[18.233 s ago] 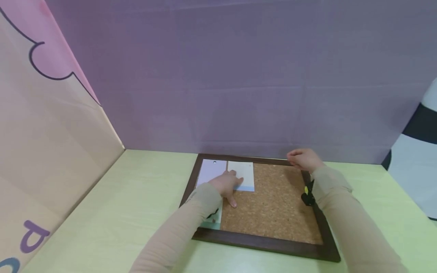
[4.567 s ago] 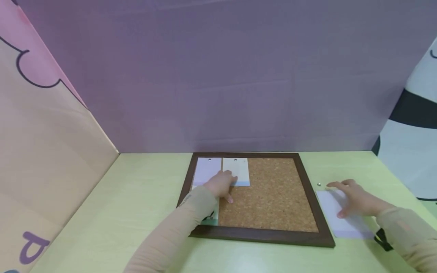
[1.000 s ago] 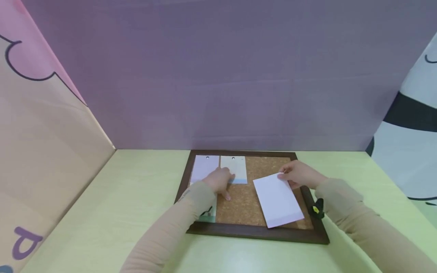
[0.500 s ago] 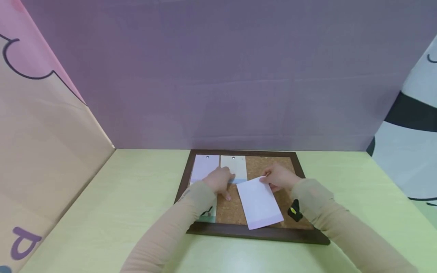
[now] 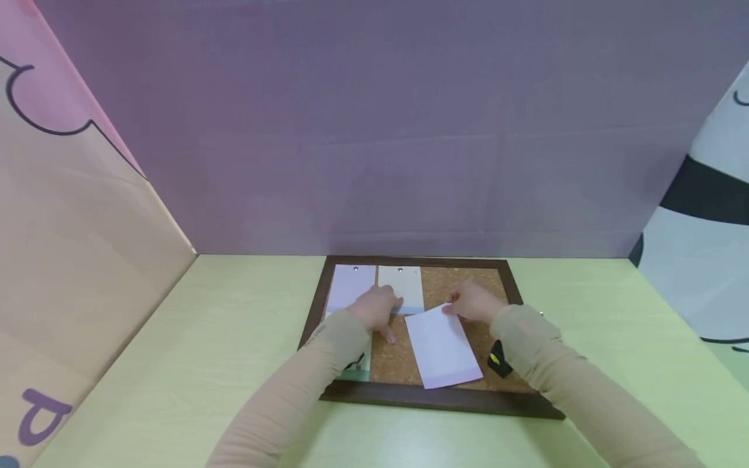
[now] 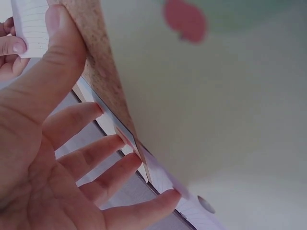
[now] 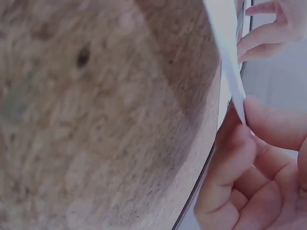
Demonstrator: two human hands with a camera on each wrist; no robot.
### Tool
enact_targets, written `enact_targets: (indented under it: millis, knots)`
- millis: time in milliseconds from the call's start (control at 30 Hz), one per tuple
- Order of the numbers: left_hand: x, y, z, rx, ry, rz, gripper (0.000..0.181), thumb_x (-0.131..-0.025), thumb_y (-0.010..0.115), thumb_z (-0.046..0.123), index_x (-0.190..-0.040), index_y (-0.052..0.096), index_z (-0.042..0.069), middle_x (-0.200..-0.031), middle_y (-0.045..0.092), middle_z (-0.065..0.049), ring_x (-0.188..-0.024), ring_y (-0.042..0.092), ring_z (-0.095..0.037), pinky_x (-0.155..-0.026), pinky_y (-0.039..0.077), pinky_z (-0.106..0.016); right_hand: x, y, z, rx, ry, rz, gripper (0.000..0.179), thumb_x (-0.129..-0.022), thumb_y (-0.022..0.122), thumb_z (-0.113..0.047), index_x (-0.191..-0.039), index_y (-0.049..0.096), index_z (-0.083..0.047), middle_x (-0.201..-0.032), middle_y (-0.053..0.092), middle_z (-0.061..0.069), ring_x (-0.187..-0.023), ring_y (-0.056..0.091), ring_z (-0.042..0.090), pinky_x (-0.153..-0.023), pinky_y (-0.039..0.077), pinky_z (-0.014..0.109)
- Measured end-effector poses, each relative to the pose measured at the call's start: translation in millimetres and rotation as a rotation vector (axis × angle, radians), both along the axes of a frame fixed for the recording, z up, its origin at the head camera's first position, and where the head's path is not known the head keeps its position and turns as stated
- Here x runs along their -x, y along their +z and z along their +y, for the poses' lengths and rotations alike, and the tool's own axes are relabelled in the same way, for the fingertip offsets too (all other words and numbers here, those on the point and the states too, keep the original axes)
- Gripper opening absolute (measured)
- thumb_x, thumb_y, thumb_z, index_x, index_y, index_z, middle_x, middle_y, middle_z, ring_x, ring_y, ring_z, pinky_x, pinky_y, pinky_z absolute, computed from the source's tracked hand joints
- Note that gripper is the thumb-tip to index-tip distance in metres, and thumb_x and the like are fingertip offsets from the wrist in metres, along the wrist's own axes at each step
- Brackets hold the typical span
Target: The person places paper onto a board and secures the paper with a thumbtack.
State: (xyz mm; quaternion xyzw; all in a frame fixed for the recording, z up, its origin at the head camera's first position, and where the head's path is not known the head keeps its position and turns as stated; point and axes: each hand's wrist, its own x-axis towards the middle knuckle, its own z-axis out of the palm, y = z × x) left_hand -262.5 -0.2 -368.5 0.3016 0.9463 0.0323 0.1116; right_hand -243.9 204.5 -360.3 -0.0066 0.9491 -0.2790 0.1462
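Note:
My right hand [image 5: 476, 301] pinches a pale lavender sheet of note paper [image 5: 443, 348] by its upper right corner, between thumb and fingers. The sheet is tilted over the middle of the cork board [image 5: 459, 276]. In the right wrist view the same paper [image 7: 231, 67] appears nearly edge-on, its corner between thumb and fingertips. My left hand [image 5: 376, 308] rests at the left of the board, fingers spread, over the meeting edges of several cards. A lavender card [image 5: 351, 286] and a cream card [image 5: 404, 281] lie there, each with a silver tack at its top.
A third, green-bottomed card [image 5: 361, 372] lies below, mostly hidden by the left forearm. The board's dark wooden frame [image 5: 439, 396] borders the cork. A small silver tack [image 5: 541, 314] sits on the table right of the board. A purple backdrop [image 5: 374, 130] stands behind.
The cream card gained a tack since the oldest frame. My right hand took the sheet from the table at right and brought it leftward over the cork; lately it barely moves. Left hand stays put.

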Motion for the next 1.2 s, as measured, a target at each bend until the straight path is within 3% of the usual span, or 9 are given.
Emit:
enact_targets:
  millis: [300, 567, 700, 900, 1200]
  knots:
    - [-1.2, 1.7, -0.1, -0.007, 0.018, -0.021, 0.084, -0.062, 0.086, 0.034, -0.134, 0.052, 0.01, -0.125, 0.055, -0.012, -0.114, 0.052, -0.03, -0.102, 0.043, -0.038, 4.3, -1.3, 1, 0.036, -0.023, -0.032, 0.011, -0.089, 0.063, -0.009, -0.082, 0.061, -0.001, -0.06, 0.053, 0.0, -0.055, 0.049, 0.009, -0.052, 0.046, 0.02]
    - [-0.4, 4.4, -0.9, 0.008, -0.025, -0.024, 0.083, -0.063, 0.086, 0.036, -0.134, 0.052, 0.009, -0.124, 0.055, -0.013, -0.114, 0.052, -0.029, -0.103, 0.041, -0.036, 4.4, -3.4, 0, 0.051, -0.014, -0.034, 0.009, -0.087, 0.063, -0.005, -0.083, 0.062, 0.002, -0.06, 0.056, 0.002, -0.053, 0.051, 0.008, -0.052, 0.05, 0.02]
    - [2.4, 6.5, -3.7, -0.024, -0.049, -0.071, 0.082, -0.065, 0.086, 0.034, -0.135, 0.051, 0.007, -0.126, 0.055, -0.013, -0.115, 0.052, -0.028, -0.104, 0.04, -0.035, 3.0, -5.5, -2, 0.058, -0.006, -0.035, 0.008, -0.086, 0.064, -0.004, -0.082, 0.062, 0.002, -0.06, 0.056, 0.002, -0.051, 0.051, 0.007, -0.051, 0.051, 0.02]
    - [4.7, 9.1, -6.3, -0.09, -0.004, -0.167, 0.081, -0.067, 0.086, 0.028, -0.136, 0.05, 0.006, -0.132, 0.052, -0.014, -0.122, 0.049, -0.028, -0.108, 0.037, -0.034, 1.6, -5.2, -10, 0.064, -0.011, -0.06, 0.011, -0.087, 0.064, -0.004, -0.079, 0.059, 0.002, -0.059, 0.056, 0.002, -0.051, 0.052, 0.007, -0.052, 0.052, 0.02]
    - [4.2, 11.4, -4.3, -0.11, 0.015, -0.173, 0.08, -0.064, 0.087, 0.026, -0.134, 0.052, 0.006, -0.128, 0.054, -0.013, -0.119, 0.051, -0.027, -0.106, 0.039, -0.034, 0.0, -6.0, -27, 0.059, -0.001, -0.065, 0.01, -0.086, 0.065, -0.004, -0.079, 0.06, 0.0, -0.057, 0.056, 0.002, -0.048, 0.052, 0.007, -0.049, 0.051, 0.019]
